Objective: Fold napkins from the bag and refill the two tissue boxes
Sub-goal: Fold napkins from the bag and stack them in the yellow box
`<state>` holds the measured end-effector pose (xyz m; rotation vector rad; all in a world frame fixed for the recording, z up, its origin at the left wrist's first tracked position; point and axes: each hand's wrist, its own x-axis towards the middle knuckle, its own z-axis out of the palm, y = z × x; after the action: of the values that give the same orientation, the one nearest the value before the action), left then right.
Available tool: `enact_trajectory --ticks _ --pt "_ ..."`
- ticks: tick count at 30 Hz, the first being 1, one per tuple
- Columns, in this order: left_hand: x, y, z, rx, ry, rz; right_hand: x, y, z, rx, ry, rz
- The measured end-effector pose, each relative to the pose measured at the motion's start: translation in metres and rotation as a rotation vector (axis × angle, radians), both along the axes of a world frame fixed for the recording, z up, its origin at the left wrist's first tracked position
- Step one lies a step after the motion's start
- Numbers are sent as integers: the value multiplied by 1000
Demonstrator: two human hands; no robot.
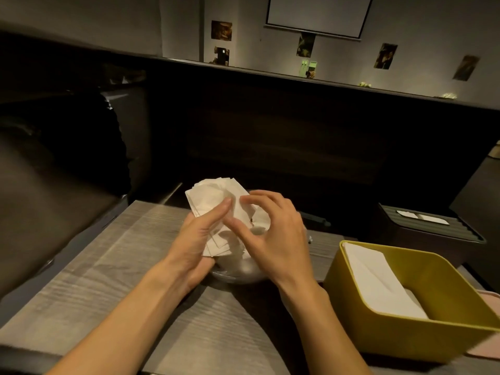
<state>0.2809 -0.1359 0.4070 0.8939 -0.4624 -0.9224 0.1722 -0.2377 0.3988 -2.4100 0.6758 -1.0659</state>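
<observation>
Head view: left hand point(194, 239) grips a fanned stack of white paper napkins point(213, 196); right hand point(273, 234) pinches one sheet. Two boxes: yellow point(405, 339), open; dark ribbed point(433, 231), lidded.

A dim restaurant or café booth: dark padded bench point(54, 185), wooden table point(89, 280); wall photos point(221, 30) (decor).
</observation>
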Motion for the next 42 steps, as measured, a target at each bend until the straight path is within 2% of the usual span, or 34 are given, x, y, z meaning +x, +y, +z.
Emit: enact_trajectory --ticks 3,9,15,16,18,21,24,27,29,32,37,40,42 --pt "0 -1 0 6 2 27 0 0 1 -11 34 -8" --pt "3 -2 -1 42 24 42 1 1 2 49 -134 -21" --pt "4 0 -1 99 62 -14 -10 12 21 308 -638 304" --pt "4 0 0 106 66 -44 -12 11 24 375 -635 311" --pt "4 1 -1 124 50 -86 -9 7 22 488 -490 241" --pt "4 0 -3 136 13 -128 -5 2 12 481 -240 106" --pt "2 0 -4 139 2 -171 -4 2 9 453 -211 49" --pt "1 0 -5 183 -19 -157 -5 -6 11 602 -251 93" --pt "3 0 -5 207 11 -137 -6 -8 11 656 -204 171" --pt "6 0 -5 214 45 -123 -7 -5 8 578 -63 193" --pt "2 1 -3 154 -57 -162 -3 -3 3 396 -189 74" --pt "-5 2 -4 180 -141 -122 -1 3 3 225 -172 66" --pt "-8 3 -3 159 -118 -59 -1 7 4 220 -160 31"
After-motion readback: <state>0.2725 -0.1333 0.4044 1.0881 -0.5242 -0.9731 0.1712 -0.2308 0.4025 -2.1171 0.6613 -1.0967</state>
